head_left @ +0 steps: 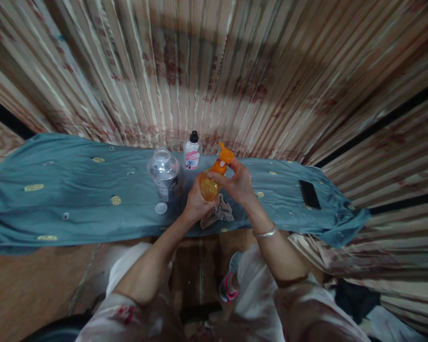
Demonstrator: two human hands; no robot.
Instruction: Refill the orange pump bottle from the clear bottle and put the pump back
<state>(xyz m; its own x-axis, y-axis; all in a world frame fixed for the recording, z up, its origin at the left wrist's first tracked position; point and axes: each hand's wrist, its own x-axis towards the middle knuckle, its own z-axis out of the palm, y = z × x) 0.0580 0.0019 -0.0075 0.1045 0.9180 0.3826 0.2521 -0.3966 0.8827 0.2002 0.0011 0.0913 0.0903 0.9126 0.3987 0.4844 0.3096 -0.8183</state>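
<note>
1. The left hand [197, 202] wraps the round lower body of an orange bottle [209, 185], fingers closed around it from below; the fingertips are hidden behind the bottle.
2. The right hand [239, 184] grips the bottle's neck, fingers closed just under the orange cap [225, 154], which is flipped open and tilted up. The thumb side is hard to make out.
3. The bottle is held tilted above the front edge of the counter [74, 199], which is draped in a blue-grey cloth with gold spots, so its own surface is not visible.
4. A crumpled rag [219, 213] lies on the cloth just below the hands, partly hidden by the left hand.
5. A clear plastic jar [164, 173] stands just beside the left hand, with a small round lid [160, 208] lying in front of it.
6. A small white bottle [191, 152] with a black cap stands behind, near the striped curtain; its label is too blurred to read.
7. A dark phone [309, 194] lies flat, well apart to the right.
8. A silver bangle [266, 233] circles the right wrist. The picture's lower edge cuts off the person's sleeves and lap.
</note>
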